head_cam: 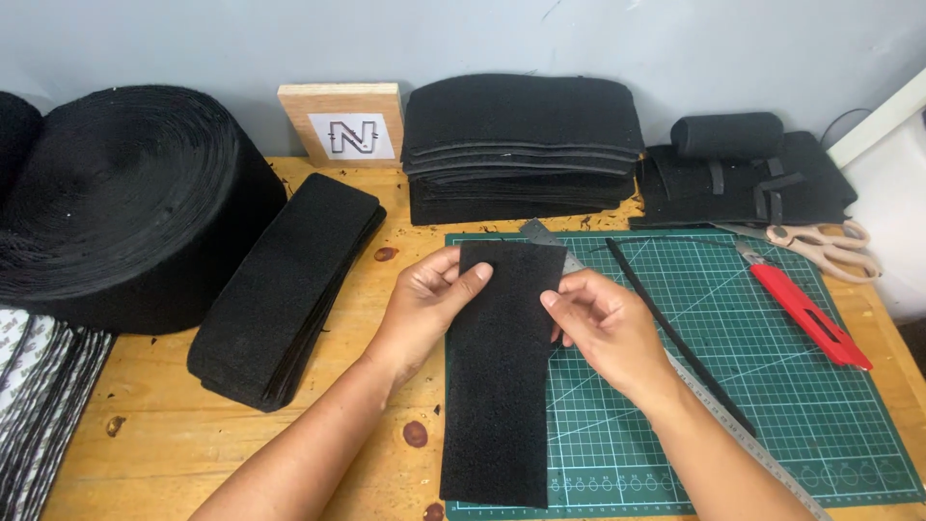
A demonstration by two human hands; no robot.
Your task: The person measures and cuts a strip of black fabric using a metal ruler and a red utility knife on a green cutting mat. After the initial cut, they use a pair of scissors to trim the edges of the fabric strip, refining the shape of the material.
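A pale grey wall backs a wooden workbench point(241, 453), and a green cutting mat point(830, 386) covers its right half, running close to the near and right edges. A black felt strip point(497, 405) lies lengthwise along the mat's left border, its lower end near the bench's front edge, its top end lifted between both hands. The left hand point(424, 304) pinches the strip's upper left edge, thumb on top; the right hand point(603, 323) grips the upper right edge with thumb and forefinger closed on it.

Open room is scarce at the back — a stack of folded black felt point(521, 145) and a wooden block point(342, 121) stand against the wall, a big black felt roll point(125, 203) fills the left corner, and a pile of cut black strips point(280, 289) lies just beside the left hand. The mat's middle and lower right are the freest ground, crossed only by a metal ruler point(733, 425) with a thin black strip point(675, 338) along it. A red utility knife point(810, 314) and scissors point(825, 246) sit at the mat's upper right. No bins or trays show — everything lies loose on the bench.
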